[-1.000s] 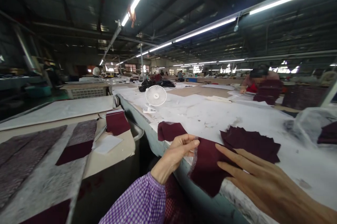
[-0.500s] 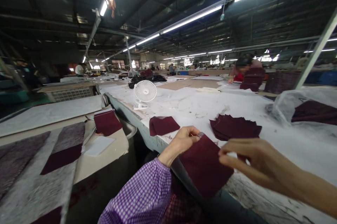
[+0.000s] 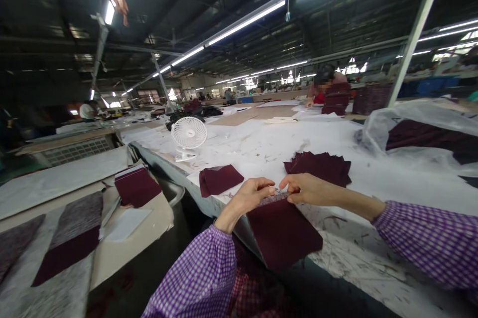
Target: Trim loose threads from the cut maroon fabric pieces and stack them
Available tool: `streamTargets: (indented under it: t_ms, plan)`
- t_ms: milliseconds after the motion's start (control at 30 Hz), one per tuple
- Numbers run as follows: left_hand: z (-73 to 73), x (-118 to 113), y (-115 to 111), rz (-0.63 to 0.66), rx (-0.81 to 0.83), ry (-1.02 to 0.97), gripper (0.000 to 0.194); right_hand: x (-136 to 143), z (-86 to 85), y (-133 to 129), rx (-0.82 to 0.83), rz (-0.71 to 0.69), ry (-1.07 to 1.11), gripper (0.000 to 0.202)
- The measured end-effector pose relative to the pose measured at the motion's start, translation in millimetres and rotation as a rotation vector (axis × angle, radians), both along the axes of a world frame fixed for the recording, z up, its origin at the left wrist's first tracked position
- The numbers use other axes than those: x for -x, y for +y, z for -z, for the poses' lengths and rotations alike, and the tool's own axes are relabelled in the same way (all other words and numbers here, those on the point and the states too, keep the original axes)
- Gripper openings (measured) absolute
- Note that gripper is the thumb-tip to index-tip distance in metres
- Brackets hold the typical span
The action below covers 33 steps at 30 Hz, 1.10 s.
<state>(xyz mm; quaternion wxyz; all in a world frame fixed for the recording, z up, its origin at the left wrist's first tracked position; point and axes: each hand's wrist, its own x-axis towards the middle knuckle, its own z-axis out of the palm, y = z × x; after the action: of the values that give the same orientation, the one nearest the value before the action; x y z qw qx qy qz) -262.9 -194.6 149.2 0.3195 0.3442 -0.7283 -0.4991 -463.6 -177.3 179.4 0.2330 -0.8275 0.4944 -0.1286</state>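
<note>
A maroon fabric piece [image 3: 286,236] with a grey, fuzzy strip along its top edge slants over the table's near edge. At its upper left edge is my left hand [image 3: 252,198], fingers bent around the edge and the thumb and index tips close together. My right hand [image 3: 311,191] has its fingers curled at the upper right corner, thumb against the cloth. The fingertips of both hands almost meet above the strip. Behind them lie a fanned stack of maroon pieces [image 3: 323,167] and a smaller maroon stack [image 3: 222,180].
A white fan [image 3: 189,133] stands on the paper-covered table [image 3: 250,144]. To the left, a lower board [image 3: 149,231] carries a maroon stack [image 3: 136,187] and grey-backed strips. A clear plastic bag [image 3: 377,129] with maroon cloth sits at right. A person [image 3: 332,86] works across the table.
My right hand has moved from the piece's right side up to its top edge, beside my left hand. The grey strip now shows along that edge. The view has shifted right.
</note>
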Motion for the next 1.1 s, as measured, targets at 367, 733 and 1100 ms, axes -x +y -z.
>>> streamTargets:
  t_ms: [367,733,1100]
  plan:
    - [17.2,24,9,-0.227,0.586,-0.436,0.023,24,-7.3,-16,0.189,-0.175,0.026,0.026]
    - [12.6,23,17,-0.224,0.682,-0.553,0.027,16,8.0,-21,0.422,-0.341,0.234,0.019]
    - [12.8,22,19,-0.188,0.763,-0.604,0.030,17,17.7,-16,0.766,-0.467,0.501,0.024]
